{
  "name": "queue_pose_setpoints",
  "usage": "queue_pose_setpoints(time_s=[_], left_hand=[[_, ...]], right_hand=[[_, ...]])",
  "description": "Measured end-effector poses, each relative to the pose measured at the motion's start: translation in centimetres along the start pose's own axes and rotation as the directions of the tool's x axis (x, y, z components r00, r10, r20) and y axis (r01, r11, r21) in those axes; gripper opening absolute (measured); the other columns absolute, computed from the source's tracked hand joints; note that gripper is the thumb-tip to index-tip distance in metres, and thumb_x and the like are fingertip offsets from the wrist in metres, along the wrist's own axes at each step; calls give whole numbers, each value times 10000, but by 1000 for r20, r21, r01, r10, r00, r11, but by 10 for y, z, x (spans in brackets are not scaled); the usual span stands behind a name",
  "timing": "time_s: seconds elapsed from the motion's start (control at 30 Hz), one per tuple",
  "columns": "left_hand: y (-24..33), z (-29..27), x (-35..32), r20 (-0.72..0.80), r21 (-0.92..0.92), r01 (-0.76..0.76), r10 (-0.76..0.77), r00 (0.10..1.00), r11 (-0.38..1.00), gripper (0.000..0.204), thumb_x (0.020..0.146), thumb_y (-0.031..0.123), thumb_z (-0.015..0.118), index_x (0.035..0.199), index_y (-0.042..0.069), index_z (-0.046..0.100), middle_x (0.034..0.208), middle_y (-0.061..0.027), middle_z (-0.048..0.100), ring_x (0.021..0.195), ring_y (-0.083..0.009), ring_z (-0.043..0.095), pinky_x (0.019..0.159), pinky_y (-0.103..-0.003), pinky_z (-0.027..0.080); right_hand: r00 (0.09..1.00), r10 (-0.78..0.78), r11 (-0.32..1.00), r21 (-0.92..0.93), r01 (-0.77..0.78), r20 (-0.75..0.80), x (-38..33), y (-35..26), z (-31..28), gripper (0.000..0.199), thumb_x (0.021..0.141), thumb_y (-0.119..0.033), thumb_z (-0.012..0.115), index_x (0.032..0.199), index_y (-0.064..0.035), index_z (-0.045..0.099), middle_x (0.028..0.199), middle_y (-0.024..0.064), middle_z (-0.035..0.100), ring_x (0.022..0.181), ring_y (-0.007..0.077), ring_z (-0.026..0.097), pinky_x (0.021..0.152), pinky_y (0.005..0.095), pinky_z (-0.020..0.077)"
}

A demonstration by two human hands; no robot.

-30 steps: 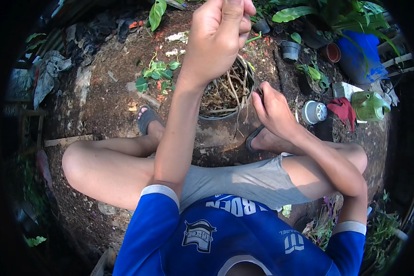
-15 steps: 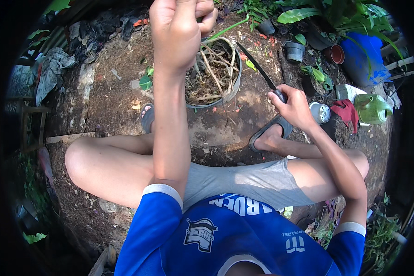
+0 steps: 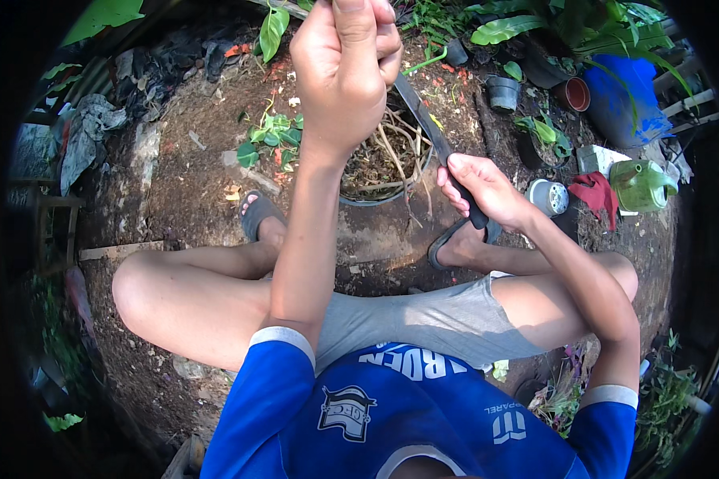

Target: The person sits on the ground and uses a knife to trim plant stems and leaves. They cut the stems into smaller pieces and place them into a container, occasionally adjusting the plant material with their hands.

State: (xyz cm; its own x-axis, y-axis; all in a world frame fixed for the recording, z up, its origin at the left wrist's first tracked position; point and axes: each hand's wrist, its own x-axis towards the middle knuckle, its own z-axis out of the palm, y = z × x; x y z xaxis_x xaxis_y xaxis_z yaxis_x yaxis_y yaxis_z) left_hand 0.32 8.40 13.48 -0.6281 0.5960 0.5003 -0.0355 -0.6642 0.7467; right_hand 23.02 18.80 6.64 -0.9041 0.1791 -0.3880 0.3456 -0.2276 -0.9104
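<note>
My left hand [image 3: 347,88] is raised in a closed grip at the top of the view, around what looks like a plant stem; its upper part is cut off by the frame. A heart-shaped green leaf [image 3: 273,33] hangs just left of it. In my right hand [image 3: 486,188] is a knife [image 3: 423,118] with a dark handle, its blade slanting up and left over the pot toward my left wrist. Below lies a round pot [image 3: 373,199] filled with soil and bare, woody roots [image 3: 395,148], partly hidden by my left arm. Leafy vine cuttings [image 3: 276,132] lie left of the pot.
A thin, bent green piece [image 3: 427,62] sticks out behind the pot. To the right are a white pot [image 3: 549,195], a red cloth [image 3: 595,195], a green watering can [image 3: 641,185], a grey pot [image 3: 503,93] and a blue container [image 3: 627,96]. My sandalled feet flank the pot.
My left hand has moved right and slightly down. The knife has swung left toward it, its blade now showing broader. More leaves have come into view left of my left arm.
</note>
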Motion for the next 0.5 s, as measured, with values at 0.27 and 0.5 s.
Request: queue_pose_setpoints(time_s=[0.27, 0.5], left_hand=[[4, -37, 17, -44, 109, -45, 50, 998, 993, 264, 1132, 324, 489, 1018, 89, 531, 727, 49, 377, 568, -27, 307, 489, -208, 252], [-49, -45, 8, 41, 322, 14, -29, 999, 946, 367, 1147, 371, 443, 1005, 56, 566, 697, 44, 458, 571, -31, 377, 496, -218, 311]], right_hand=[[975, 167, 978, -101, -182, -145, -13, 26, -30, 413, 1158, -374, 403, 1015, -48, 615, 741, -28, 530, 594, 60, 487, 537, 235, 433], [931, 159, 961, -167, -222, -328, -13, 27, -35, 411, 1151, -391, 413, 995, -70, 617, 744, -30, 533, 607, 62, 497, 543, 241, 433]])
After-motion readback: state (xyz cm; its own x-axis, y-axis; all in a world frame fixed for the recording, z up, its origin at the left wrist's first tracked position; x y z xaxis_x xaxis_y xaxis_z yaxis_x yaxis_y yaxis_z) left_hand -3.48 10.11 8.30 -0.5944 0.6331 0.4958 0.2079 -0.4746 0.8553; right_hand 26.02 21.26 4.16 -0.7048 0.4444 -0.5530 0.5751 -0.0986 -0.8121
